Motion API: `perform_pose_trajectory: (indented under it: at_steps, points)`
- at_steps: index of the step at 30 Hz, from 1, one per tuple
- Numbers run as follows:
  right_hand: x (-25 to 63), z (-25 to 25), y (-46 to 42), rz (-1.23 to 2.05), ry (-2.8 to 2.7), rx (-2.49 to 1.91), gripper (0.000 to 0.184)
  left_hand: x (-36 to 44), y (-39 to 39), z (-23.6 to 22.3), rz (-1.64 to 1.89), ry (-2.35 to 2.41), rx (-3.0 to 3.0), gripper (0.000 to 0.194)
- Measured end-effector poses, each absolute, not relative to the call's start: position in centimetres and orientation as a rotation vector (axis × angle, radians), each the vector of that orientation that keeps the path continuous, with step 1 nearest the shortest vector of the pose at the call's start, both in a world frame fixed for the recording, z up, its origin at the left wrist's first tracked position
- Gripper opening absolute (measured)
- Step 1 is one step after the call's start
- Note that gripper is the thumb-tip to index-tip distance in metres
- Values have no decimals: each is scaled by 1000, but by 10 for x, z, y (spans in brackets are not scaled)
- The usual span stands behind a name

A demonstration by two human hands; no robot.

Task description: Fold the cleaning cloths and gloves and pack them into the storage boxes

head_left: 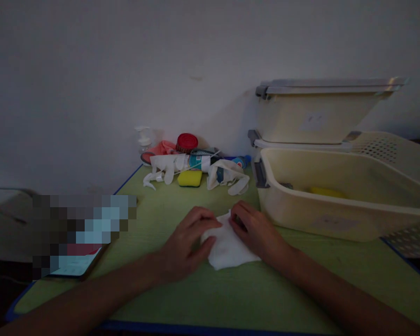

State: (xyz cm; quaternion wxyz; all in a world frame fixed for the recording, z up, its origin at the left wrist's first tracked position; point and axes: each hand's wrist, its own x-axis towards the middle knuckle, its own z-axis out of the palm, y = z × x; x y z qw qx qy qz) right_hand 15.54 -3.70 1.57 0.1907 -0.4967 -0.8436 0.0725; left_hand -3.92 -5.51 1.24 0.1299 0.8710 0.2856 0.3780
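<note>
A small white cloth lies on the green table in front of me. My left hand rests on its left side with the fingers curled down and the fingertips pressing on the fabric. At the cloth's upper right edge my right hand pinches the fabric with bent fingers. Both forearms reach in from the bottom of the view.
A cream plastic basin stands at the right, with lidded bins stacked behind it. Against the wall lie white gloves, a yellow sponge, a red lid and a pump bottle. A phone lies left.
</note>
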Motion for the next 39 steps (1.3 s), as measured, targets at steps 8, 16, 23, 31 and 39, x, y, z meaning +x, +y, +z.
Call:
perform_pose_trajectory:
  at_steps: [8,16,23,31,39]
  points:
    - [159,11,-36,116,-2400,-1402,9,-39,-64,19,95,517,2794,66]
    - [168,20,-45,144,-2301,-850,27,-41,-63,25,-51,589,2737,66]
    - [172,20,-48,532,-2594,-757,47,-40,-60,27,12,533,2780,60]
    - [180,7,-36,479,-2590,-910,42,-41,-60,16,121,593,2827,52]
    - [180,38,-52,551,-2771,-781,14,-40,-65,17,214,697,2777,58]
